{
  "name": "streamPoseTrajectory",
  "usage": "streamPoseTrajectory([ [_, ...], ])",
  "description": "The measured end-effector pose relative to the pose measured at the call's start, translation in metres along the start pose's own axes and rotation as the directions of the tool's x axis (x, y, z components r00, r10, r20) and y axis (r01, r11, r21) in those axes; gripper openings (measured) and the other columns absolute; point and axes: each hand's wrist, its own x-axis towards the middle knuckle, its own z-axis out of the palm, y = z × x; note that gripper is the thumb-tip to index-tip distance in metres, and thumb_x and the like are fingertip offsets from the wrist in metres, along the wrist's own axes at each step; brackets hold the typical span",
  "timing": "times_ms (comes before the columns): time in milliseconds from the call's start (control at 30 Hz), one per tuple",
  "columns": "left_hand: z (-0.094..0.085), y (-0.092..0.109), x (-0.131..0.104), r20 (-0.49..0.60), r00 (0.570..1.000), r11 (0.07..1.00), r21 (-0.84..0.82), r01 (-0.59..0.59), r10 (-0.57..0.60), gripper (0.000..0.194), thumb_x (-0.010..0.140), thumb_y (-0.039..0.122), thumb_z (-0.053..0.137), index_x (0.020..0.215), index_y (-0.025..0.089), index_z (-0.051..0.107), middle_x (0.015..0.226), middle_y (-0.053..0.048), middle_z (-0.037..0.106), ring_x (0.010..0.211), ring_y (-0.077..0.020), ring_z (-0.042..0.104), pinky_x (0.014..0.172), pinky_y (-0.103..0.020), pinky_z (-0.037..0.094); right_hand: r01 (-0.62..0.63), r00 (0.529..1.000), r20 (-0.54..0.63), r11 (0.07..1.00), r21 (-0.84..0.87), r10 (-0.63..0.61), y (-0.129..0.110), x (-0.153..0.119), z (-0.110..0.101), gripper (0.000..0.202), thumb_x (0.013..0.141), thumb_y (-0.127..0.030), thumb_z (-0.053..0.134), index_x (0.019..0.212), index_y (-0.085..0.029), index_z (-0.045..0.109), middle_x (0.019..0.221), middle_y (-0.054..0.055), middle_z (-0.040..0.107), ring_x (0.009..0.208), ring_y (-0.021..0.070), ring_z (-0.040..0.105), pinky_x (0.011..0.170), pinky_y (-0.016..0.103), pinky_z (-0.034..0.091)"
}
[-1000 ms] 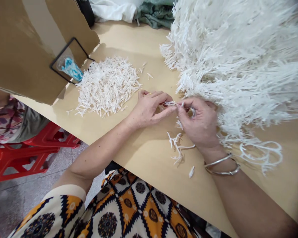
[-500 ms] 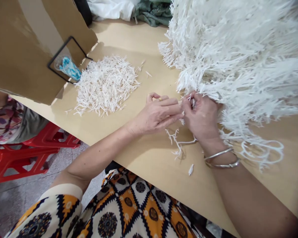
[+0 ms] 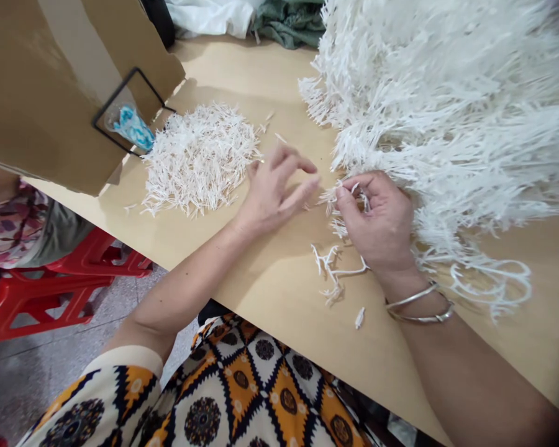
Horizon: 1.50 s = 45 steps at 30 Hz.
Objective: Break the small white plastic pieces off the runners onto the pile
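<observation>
My right hand (image 3: 381, 226) pinches a white branched strand (image 3: 338, 202) between thumb and forefinger, at the near edge of a big heap of white feathery strands (image 3: 447, 112). Left of it, my left hand (image 3: 277, 189) hangs over the table with its fingers apart, slightly blurred by motion. No strand shows in it. Farther left lies a low pile of short white sprigs (image 3: 202, 158). A loose branched white stem (image 3: 333, 270) rests below my right hand, with a small white piece (image 3: 360, 318) nearer the table edge.
A cardboard box (image 3: 51, 81) stands at the back left, beside a black wire frame (image 3: 135, 71) and a clear cup with blue-and-white contents (image 3: 134, 127). Cloth (image 3: 286, 23) lies at the far edge. Red stools (image 3: 46, 298) and another person's arm and clothing (image 3: 9, 226) are at the left.
My left hand has come away from my right hand, moving left, and its fingers have spread. My right hand stays nearly in place, still pinching the strand.
</observation>
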Motion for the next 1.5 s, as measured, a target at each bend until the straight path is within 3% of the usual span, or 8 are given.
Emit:
streamPoseTrajectory([
  [100,0.009,0.01,-0.003,0.164,0.983,0.996,0.023,-0.084,0.079,0.049,0.114,0.059,0.035,0.114,0.025,0.07,0.123,-0.006,0.071,0.118,-0.0229,0.062,0.106,-0.046,0.028,0.043,0.998,-0.054,0.999,0.003,-0.043,-0.001,-0.002,0.001,0.007,0.094,-0.035,0.068,0.094,-0.028,0.068,0.089,0.005,0.074,0.083,0.0252,0.07,0.092,0.05,0.055],
  [233,0.016,0.005,-0.001,0.22,0.971,0.991,0.071,-0.116,0.098,0.052,0.116,0.05,0.028,0.101,0.022,0.069,0.107,-0.005,0.074,0.105,-0.0216,0.064,0.1,-0.046,0.024,0.016,1.0,0.0,1.0,-0.007,-0.016,0.0,-0.002,0.002,0.012,0.098,-0.04,0.067,0.096,-0.028,0.068,0.091,0.007,0.074,0.086,0.0261,0.071,0.09,0.049,0.056],
  [433,0.015,0.004,0.0,0.229,0.97,0.996,0.016,-0.089,0.083,0.039,0.115,0.041,0.041,0.094,0.021,0.067,0.1,-0.002,0.073,0.1,-0.0195,0.064,0.097,-0.044,0.026,-0.011,1.0,0.011,1.0,-0.015,0.011,-0.003,-0.002,0.001,0.014,0.098,-0.042,0.067,0.095,-0.028,0.065,0.089,0.006,0.073,0.083,0.0252,0.069,0.086,0.048,0.056],
  [1033,0.008,0.011,0.002,0.237,0.971,0.999,-0.013,-0.029,0.032,0.036,0.107,0.029,0.049,0.076,0.018,0.062,0.088,0.0,0.07,0.089,-0.0153,0.062,0.094,-0.042,0.027,-0.016,0.997,-0.076,0.994,-0.108,0.008,0.003,0.001,0.009,0.005,0.084,-0.022,0.07,0.086,-0.026,0.066,0.076,0.001,0.071,0.067,0.0206,0.064,0.091,0.049,0.054],
  [1133,0.009,0.009,0.002,0.218,0.976,1.0,-0.018,-0.004,0.008,0.035,0.108,0.03,0.049,0.078,0.018,0.064,0.088,0.001,0.069,0.088,-0.0147,0.062,0.093,-0.041,0.027,-0.025,0.998,-0.068,0.995,-0.098,0.018,0.003,0.001,0.008,0.004,0.086,-0.023,0.07,0.086,-0.025,0.066,0.077,0.0,0.071,0.068,0.0201,0.064,0.091,0.048,0.054],
  [1267,0.007,0.006,0.001,0.161,0.987,0.994,-0.099,0.039,-0.023,0.041,0.115,0.044,0.041,0.093,0.019,0.066,0.096,0.0,0.072,0.095,-0.0156,0.066,0.097,-0.04,0.029,-0.014,0.997,-0.074,0.995,-0.103,0.007,0.002,0.001,0.007,0.004,0.085,-0.022,0.069,0.086,-0.024,0.066,0.077,0.0,0.071,0.068,0.0188,0.062,0.09,0.045,0.053],
  [1367,0.007,0.005,0.001,0.15,0.989,0.992,-0.126,0.004,0.015,0.04,0.111,0.054,0.05,0.099,0.02,0.069,0.101,0.0,0.074,0.099,-0.0159,0.067,0.1,-0.039,0.029,-0.002,0.997,-0.083,0.994,-0.11,-0.007,0.0,0.0,0.008,0.005,0.084,-0.021,0.069,0.085,-0.024,0.066,0.075,-0.001,0.069,0.066,0.0179,0.061,0.091,0.045,0.052],
  [1500,0.011,0.004,0.002,0.193,0.98,0.997,-0.077,-0.03,0.044,0.03,0.109,0.046,0.059,0.097,0.021,0.072,0.1,0.001,0.075,0.096,-0.0155,0.068,0.097,-0.04,0.028,0.002,0.997,-0.077,0.993,-0.116,-0.011,-0.002,-0.001,0.009,0.003,0.085,-0.021,0.067,0.086,-0.024,0.065,0.073,-0.002,0.067,0.066,0.0174,0.061,0.091,0.043,0.051],
])
